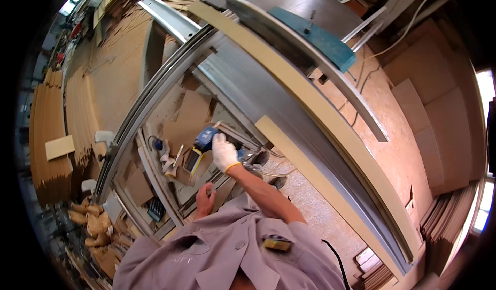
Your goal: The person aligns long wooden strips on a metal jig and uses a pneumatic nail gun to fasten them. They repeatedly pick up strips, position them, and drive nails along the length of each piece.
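Note:
My right hand (225,153), in a white glove with a yellow cuff, reaches over the lower shelf of the machine frame. Its fingers close on a blue power tool (205,138) with a dark part; its exact kind is not clear. My left hand (205,200) is bare and lower, in front of my shirt. Its fingers are curled together around something small and pale, too small to name. Between the tool and a crumpled work glove (168,161) lies a yellow-edged dark item (194,161). Cardboard pieces (194,107) lie on the shelf too.
Long tan board strips (289,83) (320,181) run along the metal machine table (248,65). A metal rail (132,119) curves along the left. Stacked boards (49,135) stand far left, brown panels (439,135) lean right. A dark calculator (155,209) lies low left.

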The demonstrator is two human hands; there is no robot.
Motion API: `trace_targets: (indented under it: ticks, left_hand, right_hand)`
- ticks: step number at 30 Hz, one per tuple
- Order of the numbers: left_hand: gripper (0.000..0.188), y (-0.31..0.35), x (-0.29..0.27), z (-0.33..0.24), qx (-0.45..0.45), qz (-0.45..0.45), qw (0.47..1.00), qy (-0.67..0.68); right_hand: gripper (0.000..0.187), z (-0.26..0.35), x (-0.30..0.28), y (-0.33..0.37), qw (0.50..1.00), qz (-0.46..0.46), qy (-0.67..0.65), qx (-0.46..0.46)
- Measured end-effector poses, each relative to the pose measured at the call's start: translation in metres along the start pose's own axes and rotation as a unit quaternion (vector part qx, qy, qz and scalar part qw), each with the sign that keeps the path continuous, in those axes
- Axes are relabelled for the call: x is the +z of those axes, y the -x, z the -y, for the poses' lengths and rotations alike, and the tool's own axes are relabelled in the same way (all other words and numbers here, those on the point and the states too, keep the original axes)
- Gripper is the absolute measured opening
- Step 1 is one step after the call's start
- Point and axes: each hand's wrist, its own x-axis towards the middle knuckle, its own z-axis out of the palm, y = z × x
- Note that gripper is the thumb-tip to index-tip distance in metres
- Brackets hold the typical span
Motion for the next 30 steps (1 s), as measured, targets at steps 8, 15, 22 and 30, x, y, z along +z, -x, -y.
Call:
trace_targets:
  ticks: [8,15,22,30]
  left_hand:
    - [0.019,-0.067,0.016,-0.054,0.147,0.079,0.985,0.037]
    - [0.032,-0.198,0.107,-0.212,0.484,0.204,0.849,-0.066]
    - [0.080,-0.195,0.282,-0.413,0.700,0.202,0.665,-0.166]
    - [0.080,-0.203,0.332,-0.441,0.642,0.342,0.647,-0.229]
  right_hand:
    - [0.023,-0.028,-0.035,0.041,0.995,0.052,-0.074,-0.043]
    - [0.033,-0.147,-0.141,0.193,0.964,-0.183,-0.158,0.109]
    - [0.038,-0.256,-0.205,0.409,0.802,-0.417,-0.229,0.361]
    - [0.045,-0.356,-0.231,0.577,0.723,-0.497,-0.200,0.436]
